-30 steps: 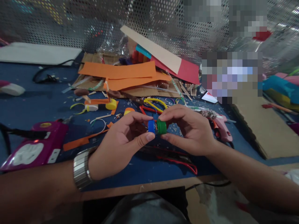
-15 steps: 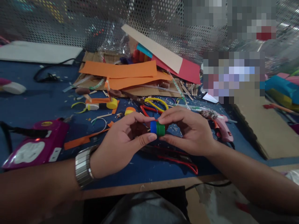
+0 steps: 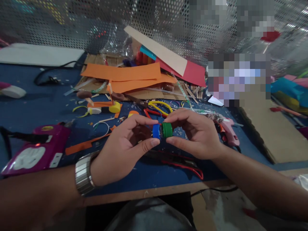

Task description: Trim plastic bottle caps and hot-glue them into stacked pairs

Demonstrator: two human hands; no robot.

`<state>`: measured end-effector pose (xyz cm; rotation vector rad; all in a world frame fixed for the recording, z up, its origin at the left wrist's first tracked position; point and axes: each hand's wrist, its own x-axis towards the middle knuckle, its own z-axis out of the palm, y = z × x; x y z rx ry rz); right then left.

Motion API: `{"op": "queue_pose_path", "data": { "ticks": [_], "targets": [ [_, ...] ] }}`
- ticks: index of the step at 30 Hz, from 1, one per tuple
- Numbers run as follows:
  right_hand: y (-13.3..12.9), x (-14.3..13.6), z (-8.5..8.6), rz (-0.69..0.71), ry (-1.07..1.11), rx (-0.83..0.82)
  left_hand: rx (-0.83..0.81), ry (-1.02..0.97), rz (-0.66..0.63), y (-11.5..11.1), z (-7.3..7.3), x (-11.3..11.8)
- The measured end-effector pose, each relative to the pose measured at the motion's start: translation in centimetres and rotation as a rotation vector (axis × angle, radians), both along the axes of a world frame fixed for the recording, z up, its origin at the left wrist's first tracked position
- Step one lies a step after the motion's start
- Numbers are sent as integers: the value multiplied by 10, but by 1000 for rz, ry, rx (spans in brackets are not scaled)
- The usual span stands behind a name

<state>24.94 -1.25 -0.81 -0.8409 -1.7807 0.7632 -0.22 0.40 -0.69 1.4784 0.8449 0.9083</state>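
Observation:
Between thumb and fingers my left hand (image 3: pixel 125 144) pinches a blue bottle cap (image 3: pixel 156 131). My right hand (image 3: pixel 196 136) grips a green bottle cap (image 3: pixel 167 130) the same way. The caps face each other on edge, a narrow gap between them, above the blue table (image 3: pixel 120 184). Beneath the hands lies a dark, red-edged tool (image 3: pixel 183 162), partly hidden. Just beyond them are yellow-handled scissors (image 3: pixel 161 106) and a yellow-and-orange cap (image 3: pixel 133 113), partly covered by my left hand.
A pink glue gun (image 3: pixel 229 131) lies right of my right hand. On the left sits a purple power box (image 3: pixel 36 147) with a black cable. Orange paper strips (image 3: pixel 122 72) and cardboard (image 3: pixel 93 59) are piled at the back. A cardboard sheet (image 3: pixel 279 138) stands at right.
The green cap has shifted right, away from the blue cap; they were pressed together and now a gap shows. The blue cap has moved slightly left.

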Motion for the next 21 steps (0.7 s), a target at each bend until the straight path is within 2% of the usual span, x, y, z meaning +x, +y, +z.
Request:
{"op": "queue_pose_path", "data": {
  "ticks": [11, 21],
  "targets": [
    [1, 1, 3, 64, 78, -187, 34, 8, 16, 1, -3, -2],
    [2, -1, 4, 54, 103, -372, 33, -14, -6, 1, -4, -3]
  ]
}}
